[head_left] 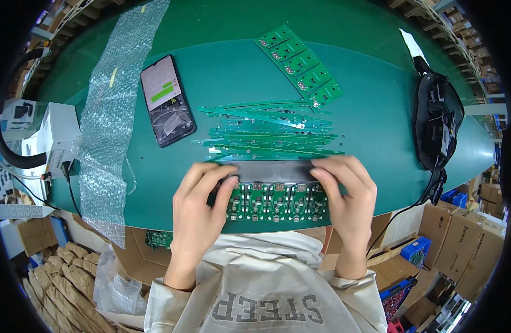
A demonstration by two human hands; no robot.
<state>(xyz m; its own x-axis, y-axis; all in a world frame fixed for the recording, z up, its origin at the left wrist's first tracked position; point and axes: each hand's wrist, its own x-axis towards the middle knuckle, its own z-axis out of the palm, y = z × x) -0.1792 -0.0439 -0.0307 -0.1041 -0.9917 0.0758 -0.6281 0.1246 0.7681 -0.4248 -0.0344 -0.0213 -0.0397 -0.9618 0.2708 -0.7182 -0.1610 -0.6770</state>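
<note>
My left hand (203, 208) and my right hand (348, 194) both grip a green circuit board panel (277, 201) at the near edge of the green table (239, 77). The panel holds several small boards side by side. A grey strip (272, 171) lies along its far edge, under my fingertips. Just beyond it is a heap of thin green snapped-off board strips (269, 130).
A row of separated green boards (301, 64) lies at the far middle. A smartphone (167, 100) with a lit screen lies to the left, beside a sheet of bubble wrap (108, 122). A black device with cables (436, 119) sits at the right. Cardboard boxes (461, 233) stand below the table.
</note>
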